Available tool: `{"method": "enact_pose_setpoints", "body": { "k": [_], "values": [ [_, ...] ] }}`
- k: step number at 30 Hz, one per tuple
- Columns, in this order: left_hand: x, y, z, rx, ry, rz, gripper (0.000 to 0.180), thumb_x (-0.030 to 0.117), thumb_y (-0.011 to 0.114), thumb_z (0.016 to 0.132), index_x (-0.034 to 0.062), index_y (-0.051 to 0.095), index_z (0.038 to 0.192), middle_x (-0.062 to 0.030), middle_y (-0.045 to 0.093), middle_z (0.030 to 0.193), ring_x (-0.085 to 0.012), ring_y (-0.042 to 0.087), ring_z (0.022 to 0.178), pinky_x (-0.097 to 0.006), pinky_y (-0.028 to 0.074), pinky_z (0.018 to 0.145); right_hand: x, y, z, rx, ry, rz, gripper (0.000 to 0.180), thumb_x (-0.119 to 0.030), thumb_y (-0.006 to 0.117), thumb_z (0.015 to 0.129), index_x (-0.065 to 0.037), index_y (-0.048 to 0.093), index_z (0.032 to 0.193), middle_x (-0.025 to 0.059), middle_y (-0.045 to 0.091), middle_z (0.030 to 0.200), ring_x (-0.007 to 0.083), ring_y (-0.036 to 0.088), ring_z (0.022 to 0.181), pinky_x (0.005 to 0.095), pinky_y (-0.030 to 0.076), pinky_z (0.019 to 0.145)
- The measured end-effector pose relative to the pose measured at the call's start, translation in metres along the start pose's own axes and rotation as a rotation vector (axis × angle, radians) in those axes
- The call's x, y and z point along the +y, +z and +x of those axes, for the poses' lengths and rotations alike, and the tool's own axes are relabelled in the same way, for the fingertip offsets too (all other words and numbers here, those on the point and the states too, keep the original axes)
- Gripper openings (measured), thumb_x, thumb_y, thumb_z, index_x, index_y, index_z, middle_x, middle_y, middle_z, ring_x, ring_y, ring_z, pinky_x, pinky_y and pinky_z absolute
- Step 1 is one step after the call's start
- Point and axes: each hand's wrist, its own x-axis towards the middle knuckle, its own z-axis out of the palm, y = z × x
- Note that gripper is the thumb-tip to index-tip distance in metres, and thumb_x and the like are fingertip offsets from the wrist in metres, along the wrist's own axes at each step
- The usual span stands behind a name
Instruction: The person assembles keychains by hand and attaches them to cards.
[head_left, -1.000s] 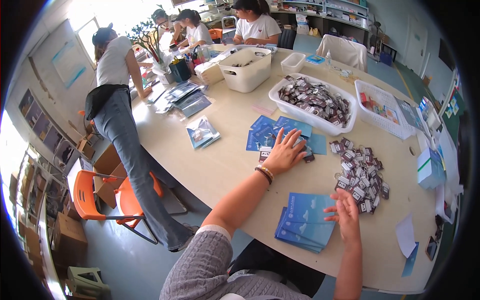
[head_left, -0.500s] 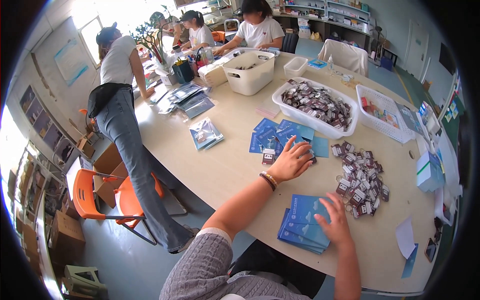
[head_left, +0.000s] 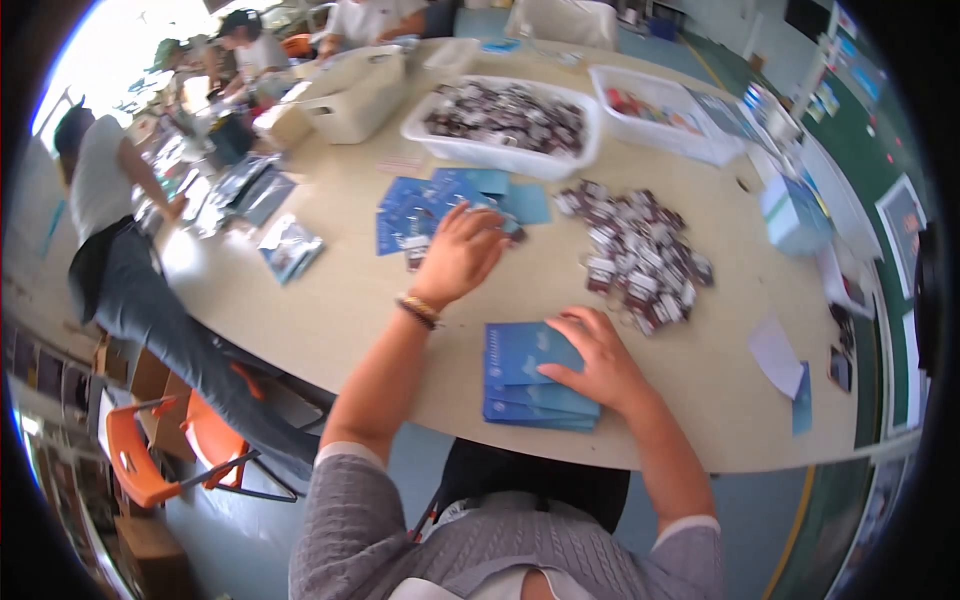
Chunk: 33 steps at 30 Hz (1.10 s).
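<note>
My left hand (head_left: 460, 258) is over a spread of blue cards (head_left: 400, 212), fingers apart and a little bent, with nothing visible in them. A dark red and white keychain (head_left: 416, 250) lies beside its wrist side, on the near edge of the cards. Part of another dark tag shows by its fingertips; the hand hides the rest. Nearer to me is a fanned stack of blue cards (head_left: 520, 375). My right hand (head_left: 598, 365) rests at the stack's right side, thumb and fingers apart over the top card. A heap of keychains (head_left: 640, 250) lies beyond it.
Behind the cards stands a white tub (head_left: 420, 140) full of keychains, beside a white basket (head_left: 650, 145) and a cream bin (head_left: 355, 110). White paper (head_left: 775, 355) and a phone (head_left: 840, 362) lie at right. One person (head_left: 105, 170) leans on the table at left; others sit farther back.
The view has swung to the right and down. My right hand has come lower onto the card stack. My left hand stays over the spread cards, its fingers slightly more bent.
</note>
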Motion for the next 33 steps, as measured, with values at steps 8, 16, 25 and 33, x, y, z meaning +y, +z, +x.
{"method": "enact_pose_setpoints", "body": {
  "k": [8, 16, 25, 33],
  "values": [
    [0.094, -0.041, -0.033, -0.650, -0.209, -0.464, 0.082, 0.043, 0.071, 0.074, 0.0022, 0.036, 0.136, -0.0204, 0.039, 0.135, -0.0353, 0.039, 0.125, -0.045, 0.028, 0.106, 0.010, -0.006, -0.019, -0.013, 0.017, -0.083, 0.066, -0.039, 0.071, 0.075, -0.003, 0.049, 0.125, 0.0165, 0.045, 0.128, 0.0351, 0.043, 0.118, 0.0416, 0.037, 0.100],
    [0.117, -0.034, -0.052, -0.652, -0.128, -0.445, 0.093, 0.050, 0.074, 0.065, -0.0014, 0.038, 0.133, -0.0189, 0.044, 0.127, -0.0346, 0.043, 0.119, -0.046, 0.026, 0.107, 0.025, -0.040, -0.015, 0.270, 0.183, 0.022, 0.036, -0.026, 0.064, 0.083, -0.002, 0.058, 0.108, 0.0143, 0.063, 0.101, 0.0301, 0.061, 0.094, 0.0384, 0.049, 0.081],
    [0.128, -0.041, -0.047, -0.656, -0.039, -0.342, 0.094, 0.037, 0.078, 0.064, -0.0027, 0.033, 0.136, -0.0191, 0.041, 0.129, -0.0351, 0.039, 0.120, -0.043, 0.029, 0.105, 0.086, -0.066, 0.019, 0.440, 0.340, -0.435, 0.019, -0.022, 0.064, 0.081, -0.006, 0.061, 0.090, 0.0110, 0.063, 0.087, 0.0309, 0.060, 0.082, 0.0418, 0.049, 0.072],
    [0.127, -0.018, -0.055, -0.595, -0.062, -0.501, 0.093, 0.031, 0.079, 0.064, -0.0027, 0.031, 0.137, -0.0206, 0.040, 0.126, -0.0359, 0.039, 0.116, -0.041, 0.031, 0.102, 0.146, -0.057, 0.025, 0.365, 0.480, -0.557, 0.033, -0.021, 0.075, 0.069, -0.008, 0.054, 0.091, 0.0127, 0.059, 0.093, 0.0340, 0.060, 0.084, 0.0461, 0.048, 0.068]
  ]
}}
